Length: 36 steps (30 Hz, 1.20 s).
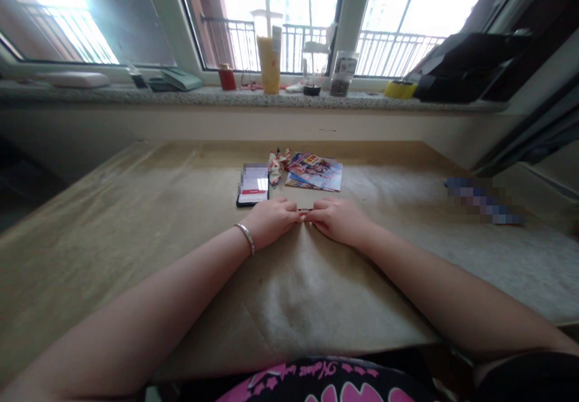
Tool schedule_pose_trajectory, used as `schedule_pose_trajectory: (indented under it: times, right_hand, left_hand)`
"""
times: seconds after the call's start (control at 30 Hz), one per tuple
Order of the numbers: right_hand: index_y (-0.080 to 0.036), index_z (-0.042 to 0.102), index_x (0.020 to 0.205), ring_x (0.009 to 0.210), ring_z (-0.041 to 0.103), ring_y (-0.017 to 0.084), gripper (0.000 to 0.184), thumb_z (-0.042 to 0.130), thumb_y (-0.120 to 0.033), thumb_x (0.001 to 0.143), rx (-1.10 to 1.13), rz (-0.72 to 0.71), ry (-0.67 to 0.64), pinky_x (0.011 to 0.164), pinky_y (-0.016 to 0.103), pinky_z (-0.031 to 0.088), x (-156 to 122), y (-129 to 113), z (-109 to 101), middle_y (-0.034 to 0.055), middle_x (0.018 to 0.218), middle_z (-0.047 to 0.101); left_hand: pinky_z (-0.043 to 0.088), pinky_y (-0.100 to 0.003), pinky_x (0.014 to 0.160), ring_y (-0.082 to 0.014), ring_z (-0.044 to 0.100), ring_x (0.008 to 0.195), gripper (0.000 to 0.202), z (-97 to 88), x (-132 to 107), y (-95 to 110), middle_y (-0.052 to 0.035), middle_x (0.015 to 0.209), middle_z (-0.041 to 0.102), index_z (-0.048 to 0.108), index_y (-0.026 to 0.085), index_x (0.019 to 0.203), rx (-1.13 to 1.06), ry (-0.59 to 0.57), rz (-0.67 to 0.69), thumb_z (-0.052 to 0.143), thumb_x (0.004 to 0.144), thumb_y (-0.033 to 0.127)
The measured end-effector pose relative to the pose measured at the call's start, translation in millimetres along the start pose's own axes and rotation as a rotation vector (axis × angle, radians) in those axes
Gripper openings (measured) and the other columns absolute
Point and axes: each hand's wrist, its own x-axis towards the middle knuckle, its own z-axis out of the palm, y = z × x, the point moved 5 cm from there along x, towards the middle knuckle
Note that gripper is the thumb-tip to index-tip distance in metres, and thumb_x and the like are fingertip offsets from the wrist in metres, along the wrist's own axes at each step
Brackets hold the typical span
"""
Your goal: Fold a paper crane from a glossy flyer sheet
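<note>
Both my hands meet on the table over a small piece of paper with white and red on it. My left hand, a silver bracelet on its wrist, pinches or presses the paper's left end. At the right end, the fingers of my right hand are closed on it too. My fingers cover most of the paper, so its full shape is hidden. Just beyond my left hand lies a phone with a lit screen. Colourful printed sheets lie beyond the paper, beside folded patterned paper pieces.
A tan cover lies over the table. Toward the right edge rests a blurred bluish object. Along the windowsill stand a tall cup of yellow drink, a red jar, a clear container and a black bag.
</note>
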Motion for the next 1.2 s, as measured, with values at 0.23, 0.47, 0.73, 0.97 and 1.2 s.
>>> schedule_pose_trajectory:
  times: [0.23, 0.47, 0.73, 0.97, 1.2]
  right_hand:
    - [-0.023, 0.070, 0.096, 0.080, 0.058, 0.015, 0.025, 0.046, -0.023, 0.087, 0.012, 0.008, -0.012, 0.064, 0.025, 0.034, 1.2, -0.3, -3.4, 0.0048, 0.089, 0.065]
    - [-0.026, 0.072, 0.093, 0.075, 0.059, 0.014, 0.025, 0.047, -0.025, 0.086, 0.025, 0.029, -0.036, 0.063, 0.024, 0.036, -1.2, 5.4, -4.1, 0.0028, 0.090, 0.067]
    - [-0.025, 0.072, 0.089, 0.076, 0.060, 0.015, 0.024, 0.050, -0.023, 0.083, 0.063, 0.065, -0.047, 0.065, 0.024, 0.038, -0.2, 6.3, -4.9, 0.0024, 0.090, 0.067]
    - [-0.025, 0.073, 0.086, 0.076, 0.061, 0.015, 0.024, 0.049, -0.021, 0.082, 0.052, 0.071, -0.080, 0.064, 0.024, 0.039, -2.1, 8.6, -6.6, 0.0025, 0.091, 0.068]
    - [-0.027, 0.074, 0.085, 0.075, 0.062, 0.015, 0.023, 0.053, -0.021, 0.079, 0.037, 0.109, -0.102, 0.062, 0.024, 0.039, -5.0, 14.6, -8.1, 0.0011, 0.093, 0.069]
  left_hand:
    - [0.045, -0.027, 0.064, -0.0167, 0.055, 0.078, 0.022, -0.1, -0.8, -0.4, -0.0049, 0.087, 0.062, 0.069, 0.022, 0.097, -0.018, -0.015, 0.018, 0.049, 0.088, 0.018]
    - [0.045, -0.025, 0.066, -0.0160, 0.058, 0.082, 0.026, 0.1, -5.6, -7.1, -0.0032, 0.090, 0.063, 0.067, 0.028, 0.104, -0.032, -0.046, 0.056, 0.048, 0.089, 0.022]
    - [0.046, -0.028, 0.064, -0.0179, 0.058, 0.080, 0.024, -1.7, -6.3, -0.6, -0.0063, 0.087, 0.063, 0.068, 0.021, 0.101, 0.022, -0.037, 0.063, 0.047, 0.088, 0.019]
    - [0.046, -0.026, 0.068, -0.0169, 0.061, 0.083, 0.027, -6.8, -5.1, -4.6, -0.0040, 0.093, 0.065, 0.069, 0.026, 0.100, -0.036, -0.101, 0.026, 0.049, 0.085, 0.017]
    - [0.043, -0.025, 0.059, -0.0150, 0.062, 0.072, 0.022, -12.1, -7.6, -6.1, -0.0026, 0.085, 0.066, 0.072, 0.026, 0.091, -0.041, -0.120, -0.006, 0.053, 0.081, 0.019]
